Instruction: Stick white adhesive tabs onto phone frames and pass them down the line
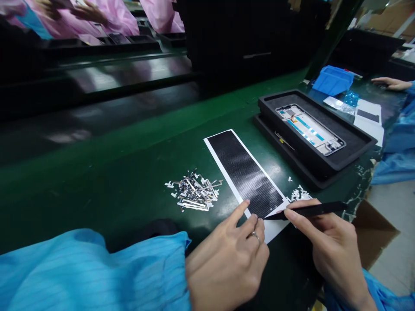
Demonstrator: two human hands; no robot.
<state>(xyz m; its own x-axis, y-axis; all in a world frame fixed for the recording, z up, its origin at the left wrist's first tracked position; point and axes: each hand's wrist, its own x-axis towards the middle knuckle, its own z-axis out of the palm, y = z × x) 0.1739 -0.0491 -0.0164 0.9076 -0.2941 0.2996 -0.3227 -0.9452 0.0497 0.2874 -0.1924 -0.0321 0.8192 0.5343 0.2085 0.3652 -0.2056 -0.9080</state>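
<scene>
My left hand (231, 255), with a ring on one finger, is over the near end of a white-edged sheet (244, 166) covered in narrow black strips. Its index fingertip rests on the sheet; the other fingers are curled together, and whatever they hold is hidden. Between the fingers of my right hand (333, 242) is a pair of black tweezers (316, 209), its tip pointing left to the left fingertips at the sheet's near edge. A pile of small silver flex cables (196, 190) lies left of the sheet. White small pieces (300, 193) are heaped by its right edge.
Stacked black foam trays (355, 151) stand at the right, the top one holding a phone frame (311, 129). Beyond are a blue bin (333, 80) and a co-worker's hand (392, 83). Pink-sleeved people work across the green bench (136, 147). A cardboard box (376, 229) is below its edge.
</scene>
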